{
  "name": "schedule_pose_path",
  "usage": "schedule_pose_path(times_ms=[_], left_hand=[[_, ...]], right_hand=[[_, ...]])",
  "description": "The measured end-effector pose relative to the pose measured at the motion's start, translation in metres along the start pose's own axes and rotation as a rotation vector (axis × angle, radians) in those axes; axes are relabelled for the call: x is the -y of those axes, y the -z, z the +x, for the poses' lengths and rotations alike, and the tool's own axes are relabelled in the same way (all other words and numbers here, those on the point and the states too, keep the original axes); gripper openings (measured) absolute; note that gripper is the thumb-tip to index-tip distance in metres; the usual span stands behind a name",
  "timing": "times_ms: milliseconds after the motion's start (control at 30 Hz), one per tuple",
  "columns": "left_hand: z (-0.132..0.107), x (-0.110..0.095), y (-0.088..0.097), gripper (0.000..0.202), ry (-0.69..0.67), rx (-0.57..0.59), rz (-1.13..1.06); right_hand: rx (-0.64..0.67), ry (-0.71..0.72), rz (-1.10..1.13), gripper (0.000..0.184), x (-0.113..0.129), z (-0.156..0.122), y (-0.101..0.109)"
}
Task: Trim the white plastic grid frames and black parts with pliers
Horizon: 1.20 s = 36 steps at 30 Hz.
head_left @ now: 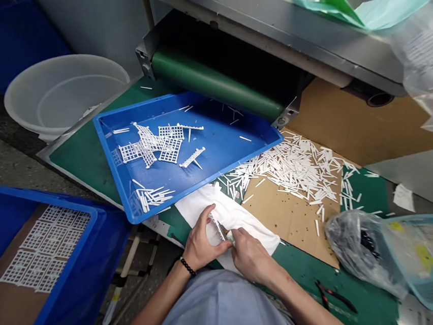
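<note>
Pale-blue cloth shirt; left hand pinching a white latticed plastic piece.
Right hand clamps a mostly hidden greenish object just beside that piece, above white cloth; beyond, a shallow blue plastic tray.

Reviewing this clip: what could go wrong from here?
Slip: the left hand holds a white grid piece right beside the small item in the right hand. I can't tell what that item is, but a slip might catch the left fingers.

Spill: the blue tray's near corner seems to jut past the bench edge, so a bump could tip out parts.

Snag: the pliers lie near the right forearm and might get knocked.
</note>
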<state>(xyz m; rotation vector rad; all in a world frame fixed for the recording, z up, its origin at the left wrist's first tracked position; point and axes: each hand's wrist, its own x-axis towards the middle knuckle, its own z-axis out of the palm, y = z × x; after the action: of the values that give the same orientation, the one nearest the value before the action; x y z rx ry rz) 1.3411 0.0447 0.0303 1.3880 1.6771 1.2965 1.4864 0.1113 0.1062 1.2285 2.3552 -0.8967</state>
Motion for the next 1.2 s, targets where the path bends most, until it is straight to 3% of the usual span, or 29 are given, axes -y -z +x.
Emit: schedule_pose_path(times_ms=[300,567,733,867,1067,1133,1200], left_hand=[[0.002,0.006,-0.001,0.097,0.009,0.030,0.031],[0.004,0.011,-0.003,0.103,0.004,0.040,0.026],[0.002,0.005,0.000,0.098,-0.029,0.025,0.013],[-0.005,0.001,0.009,0.090,-0.068,0.059,0.041],[-0.010,-0.008,0.014,0.054,0.068,-0.182,0.353],[-0.011,-0.016,0.009,0.043,0.127,-0.209,0.334],[-0.015,-0.027,0.007,0.046,0.219,-0.266,0.226]], right_hand=[[-0.069,0.004,0.021,0.026,-0.005,0.010,-0.014],[-0.260,0.155,0.034,0.028,-0.024,0.019,-0.044],[-0.346,0.212,0.033,0.022,-0.027,0.019,-0.058],[-0.403,0.229,0.064,0.018,-0.029,0.013,-0.056],[-0.435,0.219,0.114,0.021,-0.041,0.009,-0.046],[-0.423,0.235,0.111,0.024,-0.044,0.006,-0.046],[-0.391,0.242,0.113,0.029,-0.047,0.002,-0.048]])
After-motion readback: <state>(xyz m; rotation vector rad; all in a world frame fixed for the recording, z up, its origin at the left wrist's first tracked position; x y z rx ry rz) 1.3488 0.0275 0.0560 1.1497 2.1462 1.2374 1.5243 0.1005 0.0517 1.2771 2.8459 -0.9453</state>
